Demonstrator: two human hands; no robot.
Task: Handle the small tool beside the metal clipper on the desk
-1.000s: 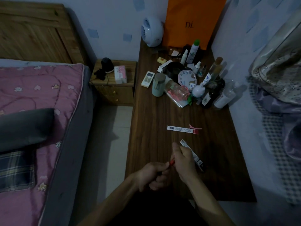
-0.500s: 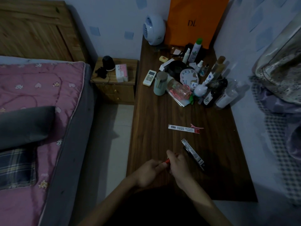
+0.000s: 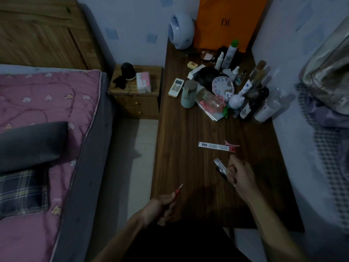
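Currently, the left hand [image 3: 160, 206] is gripping a red stick [image 3: 178, 190] in curled fingers, tip pointing up over the desk [image 3: 179, 157]. Its lower end is hidden in the fist. The right hand [image 3: 239, 173] is hovering, fingers curled, beside a dim tube [image 3: 220, 167]; whether it is holding anything is unclear.
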